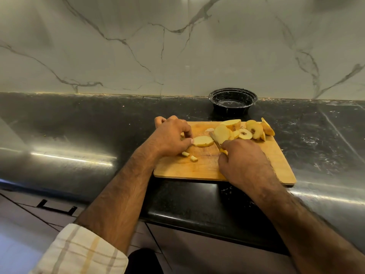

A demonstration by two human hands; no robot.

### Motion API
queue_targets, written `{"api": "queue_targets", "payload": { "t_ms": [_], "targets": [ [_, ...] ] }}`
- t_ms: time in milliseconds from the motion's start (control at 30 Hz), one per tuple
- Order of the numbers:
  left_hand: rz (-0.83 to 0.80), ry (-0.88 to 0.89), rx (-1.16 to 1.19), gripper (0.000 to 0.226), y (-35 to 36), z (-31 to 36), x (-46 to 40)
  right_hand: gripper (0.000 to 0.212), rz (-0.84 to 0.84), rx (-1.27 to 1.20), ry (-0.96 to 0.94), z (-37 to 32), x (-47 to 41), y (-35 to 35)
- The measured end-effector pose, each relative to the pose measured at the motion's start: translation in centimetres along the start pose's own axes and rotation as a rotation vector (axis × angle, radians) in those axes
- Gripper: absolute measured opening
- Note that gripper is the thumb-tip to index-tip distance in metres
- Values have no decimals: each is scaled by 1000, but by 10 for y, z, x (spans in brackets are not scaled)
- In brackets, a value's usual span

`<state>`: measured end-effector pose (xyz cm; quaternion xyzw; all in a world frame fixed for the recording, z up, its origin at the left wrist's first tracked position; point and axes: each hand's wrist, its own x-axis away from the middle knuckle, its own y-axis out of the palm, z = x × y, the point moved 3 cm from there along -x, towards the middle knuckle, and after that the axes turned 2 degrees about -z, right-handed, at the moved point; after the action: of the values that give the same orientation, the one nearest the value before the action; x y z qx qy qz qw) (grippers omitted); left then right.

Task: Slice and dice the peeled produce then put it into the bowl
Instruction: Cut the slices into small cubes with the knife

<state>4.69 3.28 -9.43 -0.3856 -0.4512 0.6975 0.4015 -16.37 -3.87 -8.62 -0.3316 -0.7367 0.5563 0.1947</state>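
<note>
one flat slice [203, 141] lies on the wooden cutting board [197, 167], right at the board's middle-left, and the left hand [169, 137] pins it, fingers [188, 141] together on its nine o'clock edge. two small diced bits [190, 156] sit just at six o'clock of that hand. at three o'clock of the slice, the right hand [243, 161] grips a knife [216, 142], fingers clamped on the handle, blade tip pointing toward eleven o'clock and lying against a pile of cut slices [245, 130]. that pile crowds the board's one o'clock corner, some pieces showing seed cores. beyond it, at twelve o'clock, the black bowl [233, 101] stands on the dark table [79, 125], close to the marble wall [138, 46], apart from the board. a checked sleeve [83, 252] is rolled up on the left forearm.
</note>
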Motion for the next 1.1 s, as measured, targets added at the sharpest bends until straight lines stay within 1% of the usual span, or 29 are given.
{"api": "queue_targets", "payload": {
  "t_ms": [267,433,600,667,733,800,833,1000,1100],
  "targets": [
    [1,-37,-82,11,-1,4,1,22,0,-9,9,1,1,1],
    [-12,-77,-57,8,3,7,-3,20,-14,14,-32,-3,2,-1],
    [1,-92,-23,7,4,1,-2,28,-40,5,-30,-2,2,0],
    [57,-91,-17,14,5,0,-2,31,-44,-7,-15,-1,2,0],
    [96,-53,31,32,7,4,-1,33,-17,-28,-9,0,2,1],
    [58,2,139,44,10,12,-1,34,17,-38,-29,0,2,1],
    [33,18,173,45,12,15,-1,34,23,-37,-38,0,2,2],
    [-13,20,191,26,14,21,-2,31,27,-11,-14,-3,3,2],
    [-15,20,208,23,13,21,0,32,29,11,-19,-6,4,2]
  ]
}}
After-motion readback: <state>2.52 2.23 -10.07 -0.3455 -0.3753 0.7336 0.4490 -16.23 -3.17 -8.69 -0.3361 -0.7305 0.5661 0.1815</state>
